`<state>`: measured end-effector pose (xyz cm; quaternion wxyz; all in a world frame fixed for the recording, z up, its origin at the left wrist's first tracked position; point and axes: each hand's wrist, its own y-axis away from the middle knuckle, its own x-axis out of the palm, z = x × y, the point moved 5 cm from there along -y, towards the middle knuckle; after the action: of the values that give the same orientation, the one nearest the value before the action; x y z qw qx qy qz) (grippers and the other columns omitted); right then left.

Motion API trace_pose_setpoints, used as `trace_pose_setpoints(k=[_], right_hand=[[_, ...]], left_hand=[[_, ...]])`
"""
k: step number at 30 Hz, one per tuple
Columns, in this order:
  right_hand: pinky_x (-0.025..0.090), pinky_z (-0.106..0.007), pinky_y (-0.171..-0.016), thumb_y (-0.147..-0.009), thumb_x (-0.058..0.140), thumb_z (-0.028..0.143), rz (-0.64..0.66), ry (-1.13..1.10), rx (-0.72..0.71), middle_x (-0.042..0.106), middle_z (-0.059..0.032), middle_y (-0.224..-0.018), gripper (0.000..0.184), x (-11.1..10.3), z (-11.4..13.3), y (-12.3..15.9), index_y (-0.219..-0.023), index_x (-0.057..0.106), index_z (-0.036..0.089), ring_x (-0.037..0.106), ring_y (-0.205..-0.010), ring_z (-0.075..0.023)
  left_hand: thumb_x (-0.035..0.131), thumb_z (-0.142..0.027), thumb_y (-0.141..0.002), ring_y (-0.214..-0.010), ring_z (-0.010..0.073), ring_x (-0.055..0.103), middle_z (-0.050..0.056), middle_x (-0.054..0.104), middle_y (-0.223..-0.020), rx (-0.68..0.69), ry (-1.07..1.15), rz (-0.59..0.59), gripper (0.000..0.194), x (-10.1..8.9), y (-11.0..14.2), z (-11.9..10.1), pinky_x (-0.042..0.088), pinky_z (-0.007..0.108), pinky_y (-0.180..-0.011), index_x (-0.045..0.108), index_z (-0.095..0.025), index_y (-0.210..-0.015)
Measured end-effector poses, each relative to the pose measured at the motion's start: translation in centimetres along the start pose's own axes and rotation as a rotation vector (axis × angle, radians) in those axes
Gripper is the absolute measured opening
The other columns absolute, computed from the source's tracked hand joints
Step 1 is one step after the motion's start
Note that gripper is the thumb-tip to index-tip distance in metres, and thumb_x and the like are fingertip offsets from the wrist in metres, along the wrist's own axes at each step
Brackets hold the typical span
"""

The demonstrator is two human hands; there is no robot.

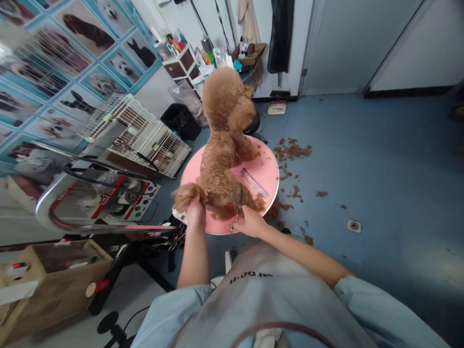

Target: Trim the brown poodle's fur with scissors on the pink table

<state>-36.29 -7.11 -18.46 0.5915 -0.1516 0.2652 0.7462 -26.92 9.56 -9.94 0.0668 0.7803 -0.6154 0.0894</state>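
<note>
A curly brown dog (219, 157) stands on a round pink table (268, 154), facing away from me. My left hand (196, 211) is closed around the dog's fluffy tail (186, 195) near its base. In my right hand (250, 221) is a pair of scissors (235, 220), with the fingers in the handles. The scissor blades lie apart against the fur of the dog's hindquarters. To the right of the dog, a metal comb (255, 182) with a purplish spine rests on the table. Loose clippings (259, 200) lie near the hind leg.
Cut brown fur (293, 150) litters the blue floor right of the table. A curved metal arm (47, 203) stands at the left, by a white wire cage (145, 135). A black bin (181, 121) and a drawer unit (181, 65) are behind. A wooden box (68, 275) stands lower left.
</note>
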Motion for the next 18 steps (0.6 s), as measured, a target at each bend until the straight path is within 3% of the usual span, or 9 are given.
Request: trace_pose_setpoints(k=[5,9,14,18], right_hand=[[0.041,-0.028,-0.069,-0.084,0.049,0.013,0.045,0.168,0.057,0.069,-0.0113,-0.095,0.019,-0.5,0.7,0.2,-0.102,0.053,0.015,0.067,-0.088,-0.0224],[0.045,-0.031,-0.072,-0.084,0.057,0.029,0.034,0.229,0.054,0.068,-0.0141,-0.102,0.023,-0.8,1.3,0.1,-0.103,0.053,0.016,0.067,-0.093,-0.0265],[0.047,-0.034,-0.076,-0.084,0.051,0.013,0.060,0.307,0.075,0.070,-0.0167,-0.098,0.021,-0.9,1.6,-0.1,-0.105,0.052,0.014,0.068,-0.091,-0.0281],[0.047,-0.035,-0.073,-0.084,0.056,0.025,0.020,0.252,0.050,0.068,-0.0177,-0.103,0.023,-1.2,1.8,-0.1,-0.104,0.052,0.015,0.067,-0.093,-0.0309]], left_hand=[[0.071,-0.038,-0.064,-0.055,0.0104,0.052,-0.003,0.048,-0.053,0.037,-0.012,0.024,0.027,0.2,-0.2,-0.2,0.050,0.027,-0.070,0.051,-0.020,-0.060],[0.074,-0.039,-0.062,-0.056,0.0097,0.053,-0.002,0.049,-0.053,0.014,0.013,0.029,0.031,0.0,-0.3,0.1,0.050,0.025,-0.070,0.050,-0.019,-0.057],[0.069,-0.041,-0.063,-0.058,0.0119,0.054,-0.001,0.048,-0.052,-0.007,-0.049,-0.001,0.032,-0.3,-0.5,0.7,0.051,0.028,-0.072,0.046,-0.020,-0.055],[0.068,-0.040,-0.065,-0.058,0.0107,0.053,-0.002,0.047,-0.053,0.007,-0.044,0.020,0.031,-0.3,-0.6,0.7,0.050,0.027,-0.074,0.046,-0.019,-0.059]])
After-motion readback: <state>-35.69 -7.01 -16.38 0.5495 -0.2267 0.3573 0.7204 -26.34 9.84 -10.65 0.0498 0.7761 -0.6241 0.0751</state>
